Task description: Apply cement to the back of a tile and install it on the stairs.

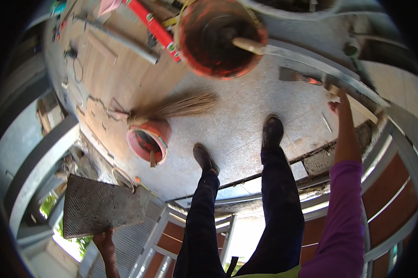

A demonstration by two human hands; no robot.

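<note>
My left hand (104, 237) grips the lower edge of a square tile (104, 206), held up at the left. Its face shows grey, combed mortar ridges on one side and smoother smears on the other. At the right, my right hand (337, 105) reaches to the floor beside a pale strip along the edge. Its fingers look closed around a small light-coloured piece, too blurred to name. Just beyond it lies a wide-bladed scraper (290, 75) with an orange and black handle.
An orange bucket (261, 34) of dark mix holds a wooden-handled tool. A smaller reddish bucket (167, 132) stands beside a straw broom (181, 105). A red spirit level (148, 23) and metal bar (121, 38) lie beyond. Slatted gate panels (389, 185) border the near right.
</note>
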